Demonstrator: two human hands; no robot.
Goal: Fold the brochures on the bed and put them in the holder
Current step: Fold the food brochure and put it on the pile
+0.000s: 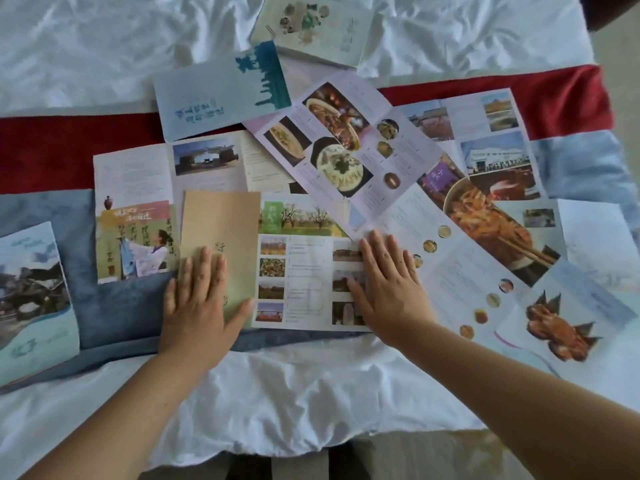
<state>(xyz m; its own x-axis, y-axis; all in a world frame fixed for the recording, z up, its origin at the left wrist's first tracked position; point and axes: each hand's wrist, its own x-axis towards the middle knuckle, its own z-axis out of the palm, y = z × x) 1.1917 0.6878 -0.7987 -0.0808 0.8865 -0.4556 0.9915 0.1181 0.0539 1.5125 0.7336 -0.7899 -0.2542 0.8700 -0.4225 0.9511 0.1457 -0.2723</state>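
Observation:
A brochure (pixel 304 268) with small landscape photos lies near the bed's front edge. Its tan left panel (pixel 221 220) is folded over onto it. My left hand (pixel 201 303) presses flat on that tan panel, fingers spread. My right hand (pixel 388 289) lies flat on the brochure's right side. Neither hand grips anything. Several other brochures lie spread around: a food brochure (pixel 346 140) above, a noodle brochure (pixel 485 230) to the right, and one with a figure in white (pixel 135 216) to the left. No holder is in view.
Folded brochures lie apart: a teal one (pixel 221 95), a pale one (pixel 311 29) at the top, a blue one (pixel 31 299) at far left. A red runner (pixel 52 150) and a blue runner (pixel 114 306) cross the white sheet (pixel 277 393). The bed's front edge is near me.

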